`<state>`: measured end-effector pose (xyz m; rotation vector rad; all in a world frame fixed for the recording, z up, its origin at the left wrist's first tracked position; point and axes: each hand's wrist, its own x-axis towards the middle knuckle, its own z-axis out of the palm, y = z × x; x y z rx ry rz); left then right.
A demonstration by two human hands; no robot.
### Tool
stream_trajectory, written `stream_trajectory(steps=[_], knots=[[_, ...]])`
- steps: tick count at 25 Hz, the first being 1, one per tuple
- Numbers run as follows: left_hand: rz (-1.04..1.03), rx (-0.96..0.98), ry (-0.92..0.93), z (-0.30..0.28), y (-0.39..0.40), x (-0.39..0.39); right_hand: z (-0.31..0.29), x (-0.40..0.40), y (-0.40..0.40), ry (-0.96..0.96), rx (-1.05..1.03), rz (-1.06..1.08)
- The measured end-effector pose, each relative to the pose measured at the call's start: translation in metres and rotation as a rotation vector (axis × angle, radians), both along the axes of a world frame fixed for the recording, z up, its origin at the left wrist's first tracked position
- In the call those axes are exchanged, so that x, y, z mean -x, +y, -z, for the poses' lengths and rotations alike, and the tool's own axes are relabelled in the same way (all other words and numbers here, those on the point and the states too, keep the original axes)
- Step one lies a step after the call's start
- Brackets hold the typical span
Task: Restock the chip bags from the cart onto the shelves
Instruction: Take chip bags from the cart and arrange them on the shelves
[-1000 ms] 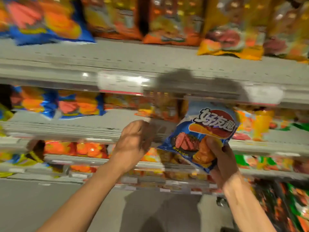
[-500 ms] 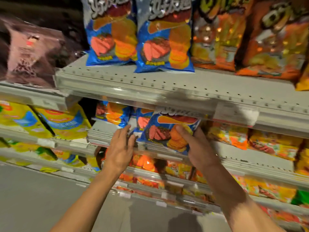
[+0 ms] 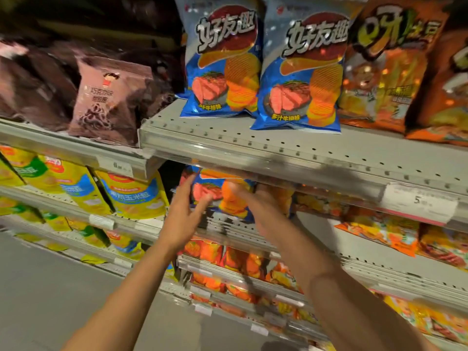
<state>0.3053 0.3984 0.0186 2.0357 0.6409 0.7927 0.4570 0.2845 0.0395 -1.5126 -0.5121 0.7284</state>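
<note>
A shop aisle is stretching out here — grey perforated shelves (image 3: 291,145) are running from nine o'clock to three, snack bags (image 3: 222,62) are standing in rows, and a price tag (image 3: 417,201) is hanging at three o'clock.

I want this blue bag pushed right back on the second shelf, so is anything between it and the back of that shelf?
Cannot tell. The blue chip bag stands on the second shelf between the left hand and right hand, but the upper shelf's front edge hides the space behind it.
</note>
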Motion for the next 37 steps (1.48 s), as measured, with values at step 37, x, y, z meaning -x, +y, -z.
stream_trajectory(steps=[37], knots=[[0.395,-0.272,-0.013,0.029,-0.303,-0.128,0.021,-0.060,-0.345,-0.370,0.076,0.272]])
